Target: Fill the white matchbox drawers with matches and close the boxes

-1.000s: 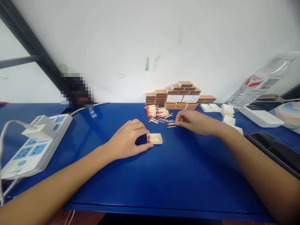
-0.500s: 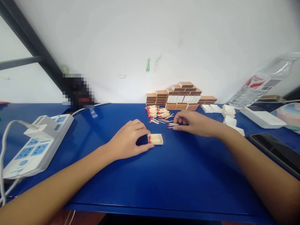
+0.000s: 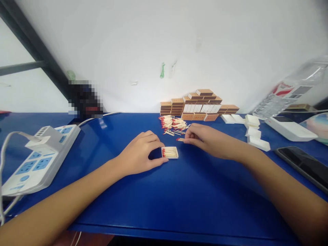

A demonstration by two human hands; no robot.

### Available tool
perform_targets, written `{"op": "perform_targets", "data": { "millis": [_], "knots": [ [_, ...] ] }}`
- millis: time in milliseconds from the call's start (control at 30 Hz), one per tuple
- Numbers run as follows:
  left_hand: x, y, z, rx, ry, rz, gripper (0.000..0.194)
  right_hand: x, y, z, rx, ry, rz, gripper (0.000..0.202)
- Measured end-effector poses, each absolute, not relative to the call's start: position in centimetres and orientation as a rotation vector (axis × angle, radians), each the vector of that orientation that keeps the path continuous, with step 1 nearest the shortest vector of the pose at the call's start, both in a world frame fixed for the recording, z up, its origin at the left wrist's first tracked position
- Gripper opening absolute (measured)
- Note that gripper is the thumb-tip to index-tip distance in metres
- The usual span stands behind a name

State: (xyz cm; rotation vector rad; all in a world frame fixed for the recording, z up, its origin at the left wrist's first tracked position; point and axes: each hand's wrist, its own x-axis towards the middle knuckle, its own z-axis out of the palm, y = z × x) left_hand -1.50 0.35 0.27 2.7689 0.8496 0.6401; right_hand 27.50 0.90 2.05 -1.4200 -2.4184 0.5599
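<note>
My left hand (image 3: 145, 152) grips the left end of a small white matchbox tray (image 3: 175, 157) between thumb and fingers. Red-headed matches lie inside the tray, heads to the left. To the right of the tray, my right hand (image 3: 198, 136) pinches a few matches (image 3: 180, 139), their red heads pointing left. Just behind is a loose pile of matches (image 3: 172, 123) on the blue table (image 3: 153, 205). Stacked matchboxes (image 3: 201, 107) stand behind the pile, against the wall.
White empty trays (image 3: 252, 131) lie at the right, near a black phone (image 3: 304, 165), a white device (image 3: 290, 129) and a leaning plastic bottle (image 3: 287, 89). On the left sits a white power strip (image 3: 41, 160) with a cable.
My right hand has closed its fingers on the matches and drawn them slightly left, towards the tray. My left hand and the tray have stayed in place.
</note>
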Motion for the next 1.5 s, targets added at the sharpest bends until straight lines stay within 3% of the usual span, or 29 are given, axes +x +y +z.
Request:
{"op": "perform_targets", "data": {
  "millis": [233,1500],
  "knots": [
    [-1.4,0.2,0.1,2.764,0.846,0.625,0.029,23.8,-1.5,1.9,-1.270,-2.464,0.668,0.023],
    [-1.4,0.2,0.3,2.774,0.793,0.696,0.029,23.8,-1.0,1.4,-1.223,-2.397,0.417,0.007]
  ]
}}
